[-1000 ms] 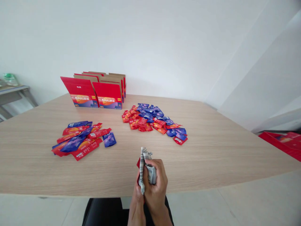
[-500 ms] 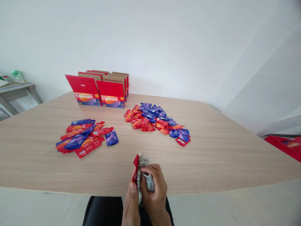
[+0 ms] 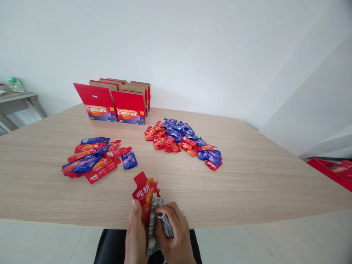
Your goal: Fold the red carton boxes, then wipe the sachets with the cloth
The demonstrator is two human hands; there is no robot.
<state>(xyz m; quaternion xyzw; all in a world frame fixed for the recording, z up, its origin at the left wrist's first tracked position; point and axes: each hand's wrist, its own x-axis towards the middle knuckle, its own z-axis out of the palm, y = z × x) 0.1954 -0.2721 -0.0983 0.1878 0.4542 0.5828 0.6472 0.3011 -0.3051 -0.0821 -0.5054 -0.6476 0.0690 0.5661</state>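
Note:
At the table's near edge my left hand (image 3: 136, 231) is closed round a red and orange pouch (image 3: 146, 195), printed face turned up and notched top pointing away from me. My right hand (image 3: 173, 229) grips a crumpled grey-green striped cloth (image 3: 153, 223) and presses it against the pouch's right side. Part of the cloth bunches between thumb and fingers. Ahead to the left lies a loose heap of red and blue pouches (image 3: 90, 161), with one blue pouch (image 3: 129, 160) at its right end. A larger pile of similar pouches (image 3: 176, 135) spreads across the table's middle.
Several red cartons (image 3: 128, 106) with raised flaps stand at the back left of the wooden table (image 3: 247, 183), near the white wall. A red box (image 3: 330, 172) is beyond the right edge. A side table (image 3: 19, 97) with a green-topped bag is at far left.
Both hands have shifted slightly left. The pouch has turned from edge-on to show its printed front, and the cloth has moved along with it. The view has shifted a little.

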